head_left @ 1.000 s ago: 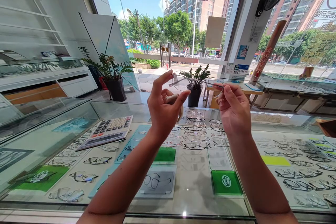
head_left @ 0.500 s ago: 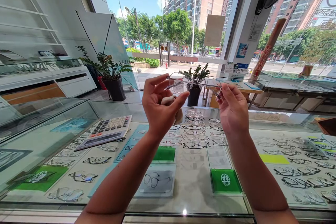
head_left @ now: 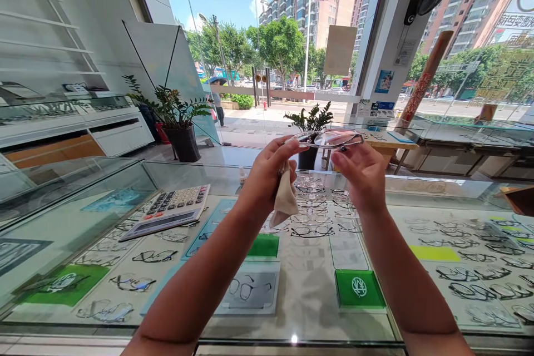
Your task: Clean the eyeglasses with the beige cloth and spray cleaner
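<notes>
A pair of eyeglasses (head_left: 329, 137) with clear lenses is held up in front of me, above the glass counter. My left hand (head_left: 271, 175) pinches one end of it between thumb and fingers. In the same hand a beige cloth (head_left: 286, 200) is bunched, its loose corner hanging down. My right hand (head_left: 365, 175) grips the other end of the glasses, thumb below and fingers behind the frame. Its fingertips are partly hidden.
The glass display counter (head_left: 294, 317) holds rows of eyeglasses (head_left: 312, 231) under its top. A calculator (head_left: 167, 211) lies on the left. Green cards (head_left: 359, 289) sit inside. Potted plants (head_left: 183, 142) stand beyond, before a glass front.
Both hands have turned the glasses, and the left hand has shifted right and lower. More of the cloth now hangs from it. A person with an umbrella has appeared outside.
</notes>
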Available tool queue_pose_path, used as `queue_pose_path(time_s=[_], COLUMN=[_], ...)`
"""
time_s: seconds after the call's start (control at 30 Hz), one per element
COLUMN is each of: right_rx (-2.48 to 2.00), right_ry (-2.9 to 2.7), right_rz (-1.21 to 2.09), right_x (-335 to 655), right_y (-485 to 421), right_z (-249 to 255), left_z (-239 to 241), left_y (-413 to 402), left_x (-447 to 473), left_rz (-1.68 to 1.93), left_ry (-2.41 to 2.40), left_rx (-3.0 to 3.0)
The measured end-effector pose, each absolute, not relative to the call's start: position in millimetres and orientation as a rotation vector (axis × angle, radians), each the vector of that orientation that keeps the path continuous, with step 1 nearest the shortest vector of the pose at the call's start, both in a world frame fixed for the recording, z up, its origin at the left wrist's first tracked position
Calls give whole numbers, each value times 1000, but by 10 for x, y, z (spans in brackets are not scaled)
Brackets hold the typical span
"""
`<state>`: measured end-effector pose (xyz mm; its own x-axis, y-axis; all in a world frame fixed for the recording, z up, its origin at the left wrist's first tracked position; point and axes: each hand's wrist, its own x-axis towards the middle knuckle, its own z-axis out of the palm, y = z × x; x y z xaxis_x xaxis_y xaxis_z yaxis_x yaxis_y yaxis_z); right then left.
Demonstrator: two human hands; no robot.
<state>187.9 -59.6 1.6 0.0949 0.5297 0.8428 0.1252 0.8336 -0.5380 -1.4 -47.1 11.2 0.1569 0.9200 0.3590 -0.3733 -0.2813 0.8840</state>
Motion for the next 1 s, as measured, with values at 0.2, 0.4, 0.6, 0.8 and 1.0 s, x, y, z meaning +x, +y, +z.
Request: queue_pose_path(time_s=[0.2,0.4,0.6,0.8,1.0], right_rx=[-513,-542,-447,-449,-452], right_ry=[-1504,-1524,-1520,-1438,-1468], right_rz=[104,72,95,99,135], right_x=[1844,1884,1876,1874,1870], right_y=[-641,-665,-684,-650,-592], right_z=[9,14,37,49,-6], left_z=[161,151,96,82,322], left_y=[-533,-505,-457,-396,-360], left_x=[28,-4,8,-67,-721], left_rz=[989,814,730,829,1010], left_ry=[536,453,490,740,1548], left_rx=[992,897,973,1573,2094])
